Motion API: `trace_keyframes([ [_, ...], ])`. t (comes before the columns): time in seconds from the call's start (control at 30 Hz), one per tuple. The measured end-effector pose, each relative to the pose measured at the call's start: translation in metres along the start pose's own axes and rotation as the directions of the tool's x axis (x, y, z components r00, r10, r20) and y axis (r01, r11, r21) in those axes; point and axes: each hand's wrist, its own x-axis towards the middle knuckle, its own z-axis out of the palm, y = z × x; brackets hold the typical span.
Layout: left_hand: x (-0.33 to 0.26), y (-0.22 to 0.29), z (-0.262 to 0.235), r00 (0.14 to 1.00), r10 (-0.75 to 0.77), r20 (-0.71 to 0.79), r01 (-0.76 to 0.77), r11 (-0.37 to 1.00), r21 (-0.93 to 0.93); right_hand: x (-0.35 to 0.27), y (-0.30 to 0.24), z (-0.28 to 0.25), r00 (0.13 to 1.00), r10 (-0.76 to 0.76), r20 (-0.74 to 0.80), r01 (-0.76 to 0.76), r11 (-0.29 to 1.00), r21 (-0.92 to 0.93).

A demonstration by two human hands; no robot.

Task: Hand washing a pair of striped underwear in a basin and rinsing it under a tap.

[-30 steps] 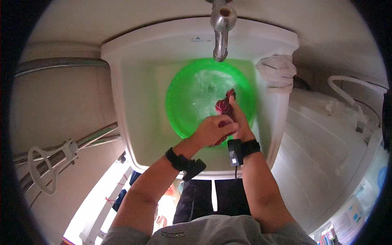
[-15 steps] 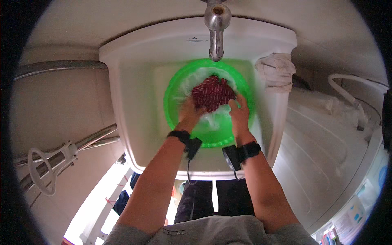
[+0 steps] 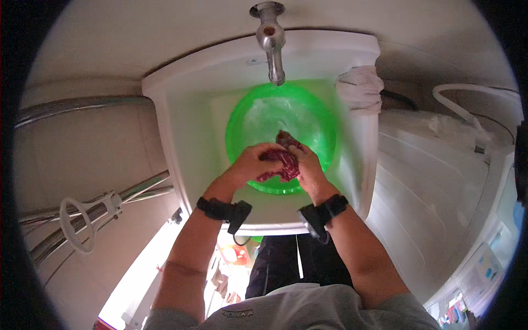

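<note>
A dark red cloth (image 3: 287, 165) with thin light stripes is bunched up between my two hands, over the near part of a green plastic basin (image 3: 324, 118). My left hand (image 3: 248, 164) is closed round its left side, and one end hangs out below the fingers. Gripping the right side is my right hand (image 3: 310, 168), with the thumb on top and a piece of cloth sticking up beyond it. Cloudy, slightly foamy water (image 3: 269, 113) lies in the basin. The basin sits inside a white sink (image 3: 190, 126).
Above the basin's far edge hangs a metal tap (image 3: 273, 52). A pale cloth (image 3: 360, 91) drapes over the sink's right rim. A white machine lid (image 3: 423, 181) with a hose (image 3: 454, 93) stands at right. Metal pipes (image 3: 82, 104) and a white ring holder (image 3: 74, 225) are at left.
The cloth was spread in the foamy water; now it is gathered in both hands, nearer to me and apparently lifted. My hands have come closer together. The whole view has shifted slightly.
</note>
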Motion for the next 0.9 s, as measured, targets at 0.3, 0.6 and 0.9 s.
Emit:
trace_keyframes([
  [0.3,0.028,-0.032,0.007,0.932,-0.059,-0.358,-0.266,0.560,-0.785,-0.033,0.015,0.028,0.973,0.113,0.201,-0.182,0.910,0.373],
  [0.6,0.005,0.002,0.047,0.523,0.654,-0.547,-0.489,0.756,0.435,-0.038,-0.002,0.032,0.947,0.047,0.318,-0.230,0.792,0.566],
  [0.9,-0.011,0.011,0.030,0.458,0.889,0.006,-0.519,0.261,0.814,-0.060,-0.028,0.032,0.871,0.118,0.476,-0.341,0.843,0.415],
])
